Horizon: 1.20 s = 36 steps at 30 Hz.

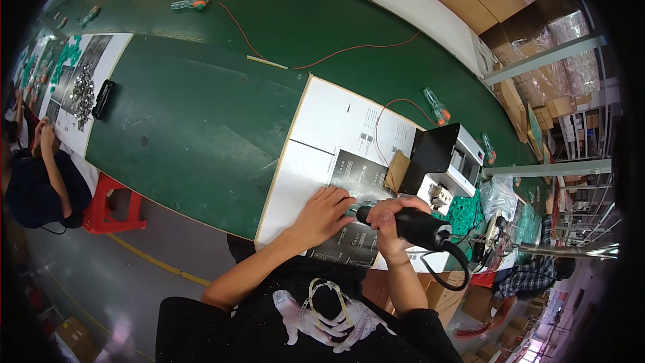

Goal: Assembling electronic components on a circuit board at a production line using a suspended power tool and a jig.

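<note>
My right hand (391,230) is wrapped round a black corded electric screwdriver (424,228), held tilted with its tip toward my left hand. The left hand (321,216) is closed, its fingertips down near that tip over a printed black-and-white sheet (309,168). Something small and greenish shows between the fingers and the tip, too covered to name. Just beyond the right hand stands a black and white bench machine (449,161) with a metal part at its front. Beside it lies a heap of green plastic pieces (463,215).
Past the machine lies a clear and orange plastic device (437,109) with a red wire; a similar device (191,3) lies at the far left. A clear plastic bag (498,195) sits to the right. Another person (44,175) works at the left, near a red stool (115,205).
</note>
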Tool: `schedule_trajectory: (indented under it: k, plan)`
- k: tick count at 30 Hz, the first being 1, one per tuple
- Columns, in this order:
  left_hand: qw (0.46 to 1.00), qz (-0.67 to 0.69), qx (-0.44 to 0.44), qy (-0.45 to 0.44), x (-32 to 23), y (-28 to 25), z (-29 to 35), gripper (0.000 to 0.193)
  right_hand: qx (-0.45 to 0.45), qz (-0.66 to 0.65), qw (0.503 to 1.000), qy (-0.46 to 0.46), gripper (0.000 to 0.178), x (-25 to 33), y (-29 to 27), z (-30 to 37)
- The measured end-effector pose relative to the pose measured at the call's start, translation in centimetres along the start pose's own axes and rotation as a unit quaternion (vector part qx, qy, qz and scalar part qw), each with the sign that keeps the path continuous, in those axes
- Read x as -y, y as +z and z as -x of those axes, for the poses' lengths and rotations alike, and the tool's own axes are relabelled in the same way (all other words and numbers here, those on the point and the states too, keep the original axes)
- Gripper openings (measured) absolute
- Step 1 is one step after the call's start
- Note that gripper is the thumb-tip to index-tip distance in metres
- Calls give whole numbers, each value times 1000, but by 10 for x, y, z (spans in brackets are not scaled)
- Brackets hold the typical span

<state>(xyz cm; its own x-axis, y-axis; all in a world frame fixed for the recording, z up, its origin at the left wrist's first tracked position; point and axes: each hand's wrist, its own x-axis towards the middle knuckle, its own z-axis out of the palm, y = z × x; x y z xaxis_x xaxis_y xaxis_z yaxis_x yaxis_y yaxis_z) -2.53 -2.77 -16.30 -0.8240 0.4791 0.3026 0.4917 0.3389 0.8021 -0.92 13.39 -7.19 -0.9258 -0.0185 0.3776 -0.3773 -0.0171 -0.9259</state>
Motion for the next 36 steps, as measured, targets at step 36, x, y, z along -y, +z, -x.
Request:
schedule_trajectory:
  k: [36]
  plan:
    - [959, 280, -43, 12, 13, 0, 2, 8, -64, -75, 993, -59, 37, 36, 10, -12]
